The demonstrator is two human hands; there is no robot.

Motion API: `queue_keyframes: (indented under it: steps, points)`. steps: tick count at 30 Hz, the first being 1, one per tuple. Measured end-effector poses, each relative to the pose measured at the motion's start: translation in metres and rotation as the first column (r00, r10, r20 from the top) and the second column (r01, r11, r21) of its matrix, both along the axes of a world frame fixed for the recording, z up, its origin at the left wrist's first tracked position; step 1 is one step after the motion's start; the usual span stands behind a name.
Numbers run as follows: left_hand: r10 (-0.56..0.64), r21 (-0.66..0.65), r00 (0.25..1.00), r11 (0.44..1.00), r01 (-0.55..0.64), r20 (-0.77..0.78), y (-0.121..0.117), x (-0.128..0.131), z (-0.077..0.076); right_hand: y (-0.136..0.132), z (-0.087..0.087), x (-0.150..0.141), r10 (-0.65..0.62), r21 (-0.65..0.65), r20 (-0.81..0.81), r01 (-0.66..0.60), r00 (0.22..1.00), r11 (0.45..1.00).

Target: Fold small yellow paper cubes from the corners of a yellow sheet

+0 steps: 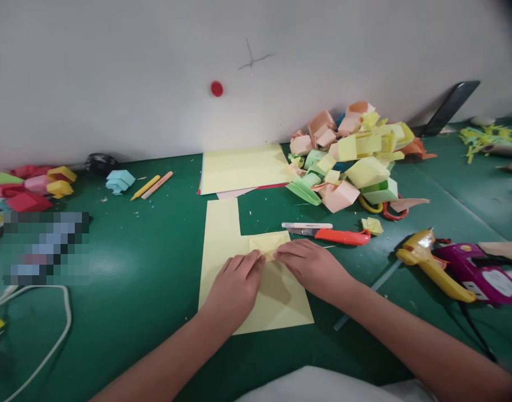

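A small piece of folded yellow paper lies on a larger yellow sheet that has a corner cut out. My left hand pinches the near left edge of the small piece between thumb and fingers. On its right side, my right hand pinches the paper the same way, fingertips close to the left ones. Just beyond my right hand lie a red utility knife and a white pen. My fingers hide part of the folds.
A heap of folded paper shapes rises at the back right, with scissors beside it. A stack of yellow sheets is against the wall. To the right lies a yellow glue gun; at left, a white cable and crayons.
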State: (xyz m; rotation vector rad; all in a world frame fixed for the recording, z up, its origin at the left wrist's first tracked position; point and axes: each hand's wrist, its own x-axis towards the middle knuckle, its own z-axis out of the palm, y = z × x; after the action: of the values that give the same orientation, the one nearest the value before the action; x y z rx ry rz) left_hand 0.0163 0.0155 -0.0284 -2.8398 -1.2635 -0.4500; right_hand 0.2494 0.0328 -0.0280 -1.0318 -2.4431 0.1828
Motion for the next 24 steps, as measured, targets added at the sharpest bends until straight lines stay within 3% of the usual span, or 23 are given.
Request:
queue_keyframes:
  steps: [10,24]
  points:
    - [-0.054,-0.006,0.983,0.998,0.056,0.174,0.021,-0.007,-0.001,0.0,0.003,-0.002,-0.03,0.008,-0.003,0.03,1.0,1.0]
    - [-0.054,0.009,0.986,0.999,0.053,0.157,0.018,-0.007,-0.002,0.0,-0.003,-0.001,-0.048,-0.03,0.004,0.048,0.999,0.998]
